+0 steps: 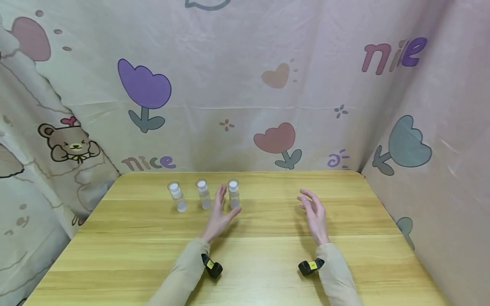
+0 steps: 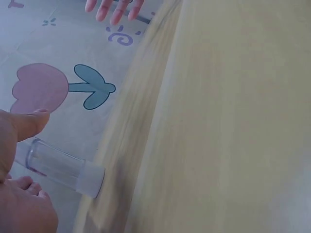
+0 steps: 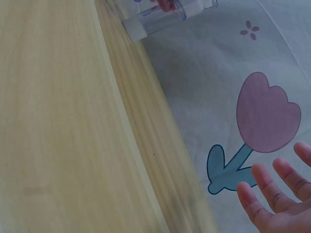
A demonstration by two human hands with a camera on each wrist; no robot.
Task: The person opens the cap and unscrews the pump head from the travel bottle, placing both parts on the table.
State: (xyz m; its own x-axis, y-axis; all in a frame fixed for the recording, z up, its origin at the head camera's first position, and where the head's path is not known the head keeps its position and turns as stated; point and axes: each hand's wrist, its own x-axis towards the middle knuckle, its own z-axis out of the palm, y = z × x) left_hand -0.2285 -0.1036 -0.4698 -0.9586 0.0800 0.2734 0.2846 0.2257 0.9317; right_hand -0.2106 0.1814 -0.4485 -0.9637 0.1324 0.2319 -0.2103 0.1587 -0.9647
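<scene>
Three clear cylinders with white tops and white bottoms stand in a row toward the back of the table. They are the left cylinder (image 1: 177,196), the middle cylinder (image 1: 204,194) and the right cylinder (image 1: 234,194). My left hand (image 1: 218,219) is by the right one, thumb spread from extended fingers. From the left wrist, that cylinder (image 2: 58,167) shows between thumb (image 2: 31,125) and fingers. Off to the right, my right hand (image 1: 315,216) hovers over the table with loosely bent fingers and nothing in them; its spread fingers (image 3: 274,191) also show in the right wrist view.
The wooden table (image 1: 264,272) reaches back to a printed curtain (image 1: 229,63), which also hangs along both sides. A small black device with a yellow label (image 1: 212,267) is strapped to the left sleeve, and a matching device (image 1: 311,267) to the right sleeve.
</scene>
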